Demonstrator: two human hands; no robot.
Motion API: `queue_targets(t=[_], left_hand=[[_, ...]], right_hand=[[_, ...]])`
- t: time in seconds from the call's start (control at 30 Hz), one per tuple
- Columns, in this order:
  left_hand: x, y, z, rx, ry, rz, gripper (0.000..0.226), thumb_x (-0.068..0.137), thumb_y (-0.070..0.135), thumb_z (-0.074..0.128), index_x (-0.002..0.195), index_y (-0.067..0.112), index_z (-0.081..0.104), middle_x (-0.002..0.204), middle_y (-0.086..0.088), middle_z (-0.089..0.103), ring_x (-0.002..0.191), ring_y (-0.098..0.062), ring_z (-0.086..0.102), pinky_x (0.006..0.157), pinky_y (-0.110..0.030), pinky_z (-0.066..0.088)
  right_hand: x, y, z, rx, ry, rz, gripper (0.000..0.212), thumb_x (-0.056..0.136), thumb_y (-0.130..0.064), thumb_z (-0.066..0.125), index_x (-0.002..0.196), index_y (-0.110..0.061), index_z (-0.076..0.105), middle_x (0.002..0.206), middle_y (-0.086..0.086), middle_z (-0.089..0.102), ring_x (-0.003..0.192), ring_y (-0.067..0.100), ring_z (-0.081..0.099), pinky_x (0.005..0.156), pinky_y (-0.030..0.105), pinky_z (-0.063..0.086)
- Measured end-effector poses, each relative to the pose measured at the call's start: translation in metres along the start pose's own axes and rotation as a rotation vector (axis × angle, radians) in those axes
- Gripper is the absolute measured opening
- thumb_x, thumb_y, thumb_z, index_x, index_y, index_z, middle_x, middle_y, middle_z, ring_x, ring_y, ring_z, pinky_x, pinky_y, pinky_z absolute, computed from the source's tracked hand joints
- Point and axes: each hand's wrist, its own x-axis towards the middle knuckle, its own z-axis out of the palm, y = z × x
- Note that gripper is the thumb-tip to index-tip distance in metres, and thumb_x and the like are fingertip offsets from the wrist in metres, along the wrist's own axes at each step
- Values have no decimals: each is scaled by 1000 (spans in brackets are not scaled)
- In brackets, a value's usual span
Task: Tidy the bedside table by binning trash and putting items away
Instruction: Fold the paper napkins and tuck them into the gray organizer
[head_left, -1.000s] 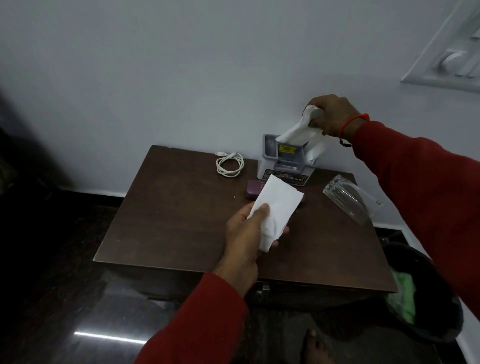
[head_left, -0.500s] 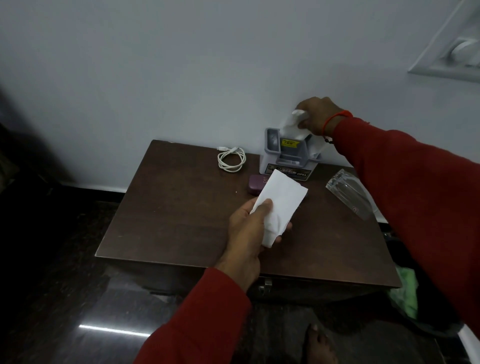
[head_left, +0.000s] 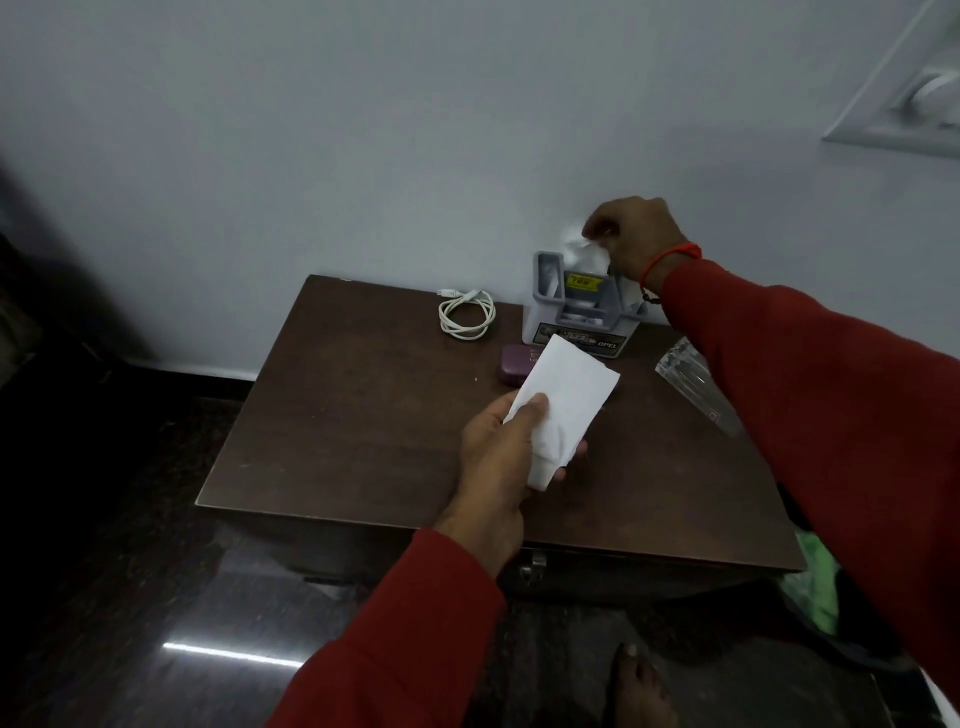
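My left hand (head_left: 498, 457) holds a folded white tissue (head_left: 563, 400) above the middle of the dark wooden bedside table (head_left: 337, 415). My right hand (head_left: 636, 236) is at the back of the table, over a grey plastic organiser (head_left: 576, 312), with its fingers closed on a crumpled white tissue (head_left: 574, 244) that sits at the organiser's top. A coiled white cable (head_left: 466, 314) lies to the organiser's left. A small purple case (head_left: 514, 364) lies in front of it, partly hidden by the held tissue.
A clear glass (head_left: 693, 382) lies on its side at the table's right, partly behind my right sleeve. A dark bin with a green liner (head_left: 815, 587) stands on the floor at the right. A wall switch plate (head_left: 914, 98) is at upper right. My foot (head_left: 641, 686) is below.
My right hand has lowered the crumpled tissue down onto the organiser's top. The left hand has kept hold of its tissue over the table.
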Motion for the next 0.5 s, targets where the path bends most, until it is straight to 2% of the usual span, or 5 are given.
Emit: queue_targets(t=[0.1,0.23,0.33,0.4,0.5], left_hand=[[0,0,0,5,-7,-1,6,101,14,60,102,16,66,66,-2,76,56,-24,70,39,-22,46],[2,0,-2,20,-6,-7,7,101,16,61,105,17,67,66,-1,77,59,-25,71,40,-22,48],[3,3,-3,19,-3,5,7,100,17,63,100,23,67,70,0,78,64,-25,73,44,-23,50],[4,3,-4,12,15,27,7,99,18,64,103,23,68,85,-6,80,69,-28,74,44,-24,51],[4,0,-3,5,35,70,18,99,20,65,117,18,68,104,-16,77,73,-31,73,41,-23,49]], right_hand=[[-2,1,0,83,153,-32,23,89,2,53,103,-4,71,107,15,72,101,30,66,91,24,44],[-6,1,-5,56,101,-36,27,89,-1,53,110,-8,69,113,13,70,105,28,64,96,26,43],[-26,-17,-17,171,248,-100,22,89,-13,55,107,-12,68,100,8,70,82,17,61,84,26,47],[-47,-35,-24,365,24,-82,22,90,-25,62,108,-14,68,96,6,70,77,14,61,77,29,52],[-85,-57,-30,600,-634,70,47,88,-41,64,130,-22,56,97,-2,66,79,8,62,64,29,53]])
